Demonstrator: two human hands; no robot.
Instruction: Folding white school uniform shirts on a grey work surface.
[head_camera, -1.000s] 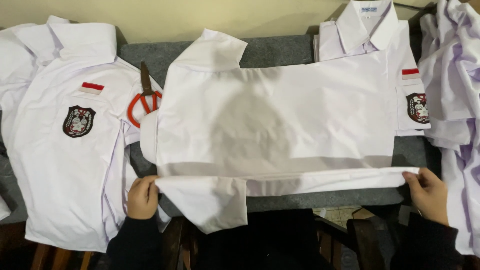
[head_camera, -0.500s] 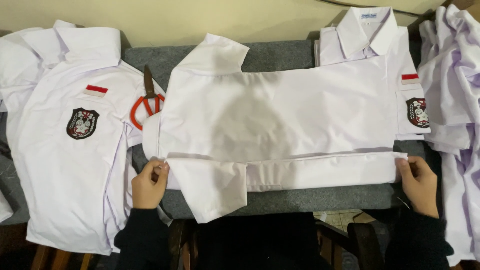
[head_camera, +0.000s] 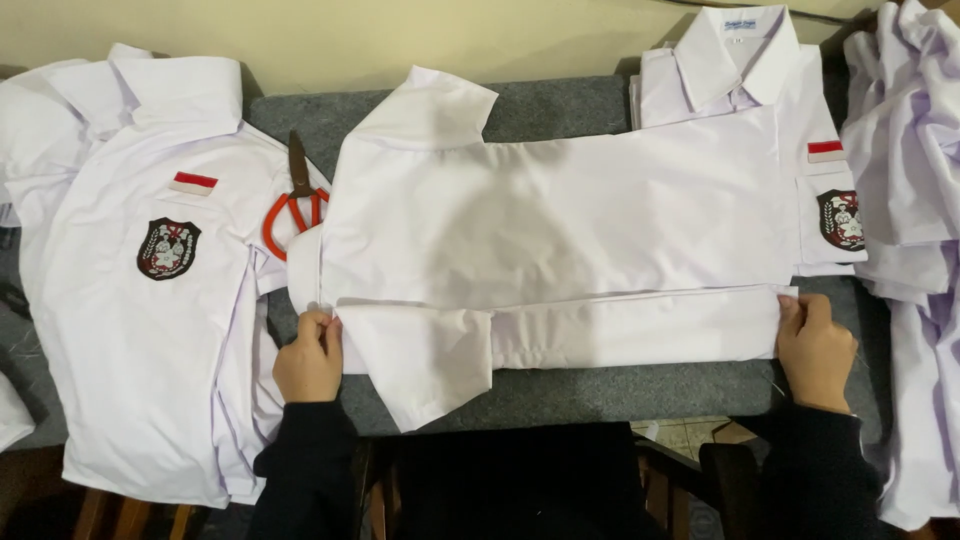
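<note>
White cotton short-sleeved shirt (head_camera: 560, 230) lies flat on the grey felt table (head_camera: 560, 105), right of the orange-handled scissors (head_camera: 295, 205). Left hand (head_camera: 310, 358) and right hand (head_camera: 815, 350) pinch the folded near edge at its ends. Likely light, limp, crease-prone; best held at fold corners.

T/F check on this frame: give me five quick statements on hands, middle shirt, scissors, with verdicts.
1. Both hands grip the middle shirt's folded near edge. True: left hand, right hand.
2. The scissors have blue handles. False: orange.
3. The scissors lie left of the middle shirt. True.
4. The left shirt has no badge. False: a dark crest shows.
5. The table is grey. True.
</note>
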